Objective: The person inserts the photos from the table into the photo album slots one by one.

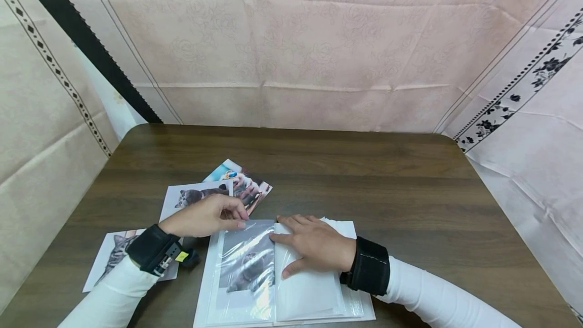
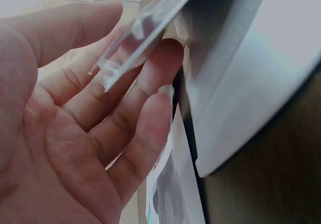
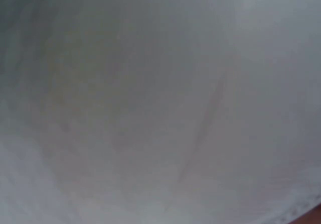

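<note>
Photo album [image 1: 202, 305]: open, toward the near edge of the desk [image 1: 387, 186]. Clear sleeve [image 1: 261, 306]: long axis far-to-near, extending nearward from left hand [image 1: 207, 215], the nearer; fingers curled round its far edge. Right hand [image 1: 314, 244]: fingers straight, laid on facing page [image 1: 311, 295].

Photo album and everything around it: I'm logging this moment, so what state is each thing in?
Photo album, open on the table
Clear sleeve, edge raised
Album cat photo, beneath clear plastic
Upper loose cat photo, face up
Colourful photo, face up, partly covered
Lower loose cat photo, face up
Left hand, fingers bent at the sleeve; grip unclear
Right hand, spread on the right page
</note>
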Available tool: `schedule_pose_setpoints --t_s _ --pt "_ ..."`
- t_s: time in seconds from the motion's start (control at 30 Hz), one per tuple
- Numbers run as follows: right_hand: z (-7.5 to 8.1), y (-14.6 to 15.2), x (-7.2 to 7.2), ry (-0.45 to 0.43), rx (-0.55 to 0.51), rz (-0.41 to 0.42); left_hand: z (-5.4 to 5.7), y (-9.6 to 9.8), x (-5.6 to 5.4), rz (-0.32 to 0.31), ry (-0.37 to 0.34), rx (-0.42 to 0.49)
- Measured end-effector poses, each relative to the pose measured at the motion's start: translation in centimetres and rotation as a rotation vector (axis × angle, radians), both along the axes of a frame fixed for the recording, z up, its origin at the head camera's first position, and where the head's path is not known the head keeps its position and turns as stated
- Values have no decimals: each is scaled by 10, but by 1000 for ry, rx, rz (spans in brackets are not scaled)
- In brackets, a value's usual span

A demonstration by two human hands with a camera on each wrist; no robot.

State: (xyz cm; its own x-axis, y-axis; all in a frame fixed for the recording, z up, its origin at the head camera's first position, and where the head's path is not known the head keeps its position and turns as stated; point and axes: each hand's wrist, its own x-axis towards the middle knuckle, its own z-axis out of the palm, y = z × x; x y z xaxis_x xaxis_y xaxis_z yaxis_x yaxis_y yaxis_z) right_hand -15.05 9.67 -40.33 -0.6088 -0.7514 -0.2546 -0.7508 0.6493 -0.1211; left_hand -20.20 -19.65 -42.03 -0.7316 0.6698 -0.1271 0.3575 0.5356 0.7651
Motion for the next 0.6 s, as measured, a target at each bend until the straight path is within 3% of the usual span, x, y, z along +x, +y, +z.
schedule_pose_setpoints --t_s 0.6 --pt "-2 0 0 2 -2 0 1 3 2 -45 -32 -5"
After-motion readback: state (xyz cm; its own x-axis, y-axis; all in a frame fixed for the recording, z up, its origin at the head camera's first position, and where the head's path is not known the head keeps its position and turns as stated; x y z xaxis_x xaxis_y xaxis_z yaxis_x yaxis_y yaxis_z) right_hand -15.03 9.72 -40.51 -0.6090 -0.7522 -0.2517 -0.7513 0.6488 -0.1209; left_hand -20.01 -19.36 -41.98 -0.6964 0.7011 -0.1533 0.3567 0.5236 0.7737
